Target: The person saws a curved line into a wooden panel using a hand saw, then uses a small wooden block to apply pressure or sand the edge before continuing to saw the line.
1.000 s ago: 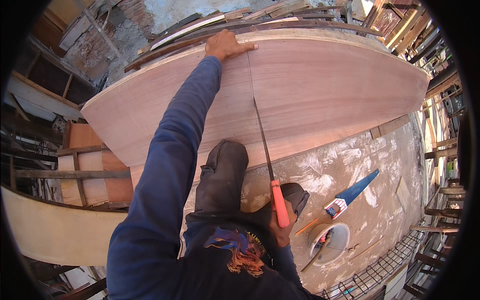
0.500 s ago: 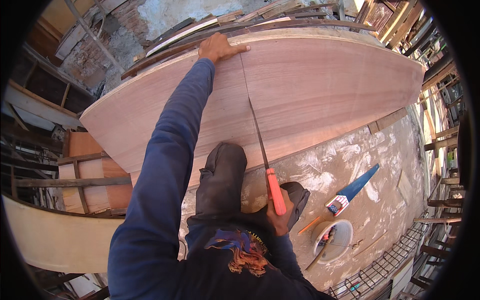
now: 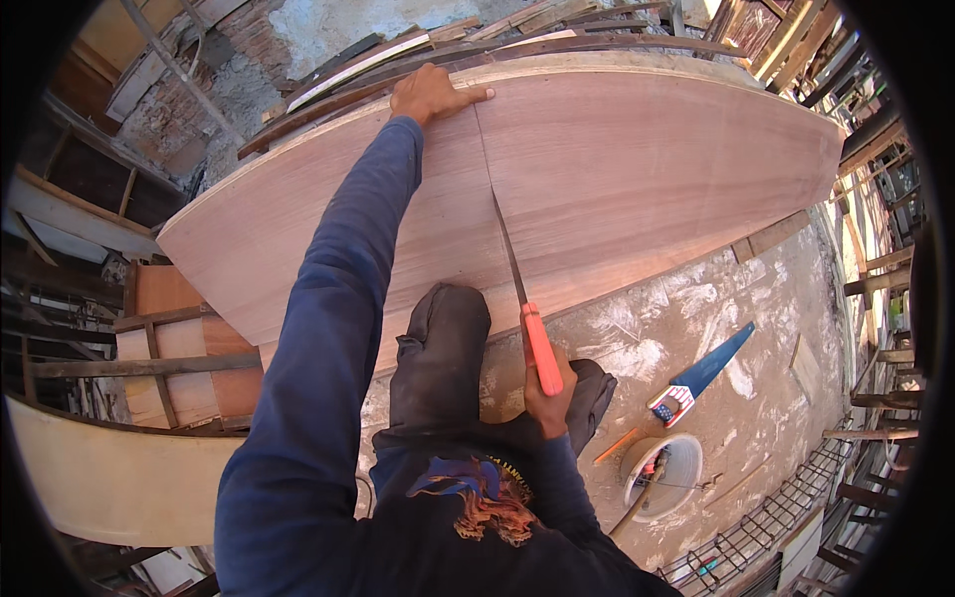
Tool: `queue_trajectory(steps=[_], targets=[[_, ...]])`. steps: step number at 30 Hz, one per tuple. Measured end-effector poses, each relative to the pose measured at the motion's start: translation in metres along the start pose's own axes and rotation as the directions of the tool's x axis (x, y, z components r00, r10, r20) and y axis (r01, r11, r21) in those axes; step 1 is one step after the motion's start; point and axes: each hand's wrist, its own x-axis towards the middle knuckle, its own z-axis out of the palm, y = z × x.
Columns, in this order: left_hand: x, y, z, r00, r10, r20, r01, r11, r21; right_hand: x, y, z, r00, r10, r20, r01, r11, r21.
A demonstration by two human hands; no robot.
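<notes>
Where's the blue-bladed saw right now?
In the head view, the blue-bladed saw lies on the floor to the right of the right hand, just beyond the whitish bucket.

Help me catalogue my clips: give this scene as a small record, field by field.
Left hand: on the far edge of the wood panel, thumb by a thin line
Right hand: gripping the red-handled saw
Saw position: blade pointing away from the person, in line with the thin line
On the floor: blue-bladed saw, orange stick, pale bucket with things inside
Beyond the panel: long boards
</notes>
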Motion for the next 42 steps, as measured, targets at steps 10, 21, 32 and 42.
queue_trajectory(steps=[10, 21, 32, 42], targets=[[-0.019, 0.013, -0.021, 1.000, -0.007, -0.004, 0.007, 0.999, 0.041, 0.167, -0.020, 0.083, 0.979, -0.202, -0.029, 0.204, 0.975, 0.091], [0.003, -0.001, 0.002, 0.998, -0.070, 0.008, 0.069, 0.997, 0.028, -0.010, -0.041, -0.031, 0.997, -0.059, 0.043, 0.061, 0.997, -0.041], [0.009, -0.003, 0.003, 0.999, -0.041, 0.011, 0.041, 0.999, 0.010, -0.010, 0.002, -0.004, 1.000, 0.006, 0.011, -0.006, 1.000, 0.000], [0.008, -0.002, -0.001, 0.999, -0.025, -0.023, 0.025, 1.000, 0.006, 0.157, 0.000, 0.091, 0.991, -0.132, -0.021, 0.134, 0.982, 0.133]])
